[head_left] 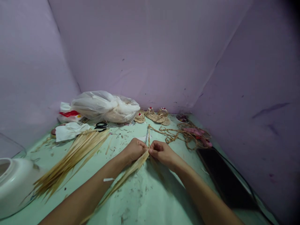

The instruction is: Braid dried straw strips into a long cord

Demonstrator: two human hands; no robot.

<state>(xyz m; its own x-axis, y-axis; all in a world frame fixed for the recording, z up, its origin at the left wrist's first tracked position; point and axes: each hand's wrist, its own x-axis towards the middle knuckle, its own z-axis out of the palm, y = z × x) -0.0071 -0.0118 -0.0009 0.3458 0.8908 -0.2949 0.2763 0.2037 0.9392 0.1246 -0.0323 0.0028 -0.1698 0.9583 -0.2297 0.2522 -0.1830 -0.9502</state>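
Note:
My left hand [136, 149] and my right hand [162, 151] meet at the middle of the table, fingers pinched close together. Between them is the lower end of a thin braid [149, 137] of dried plant fibre, which runs up and away from my fingertips. Loose flat fibre strips [127, 173] trail from the pinch down toward my left forearm, and another strip hangs under my right hand, blurred. Beyond the braid's far end, a length of finished fibre cord [172, 137] winds off to the right. Exactly which strands each hand grips is hidden by the fingers.
To the left lie a bundle of dried strips [75, 159], black-handled scissors [101, 125] and a white container [20, 184]. A plastic bag [105, 107] and woven pieces with red beads [154, 116] stand by the back wall. At right is a dark flat panel [227, 178] with a cable.

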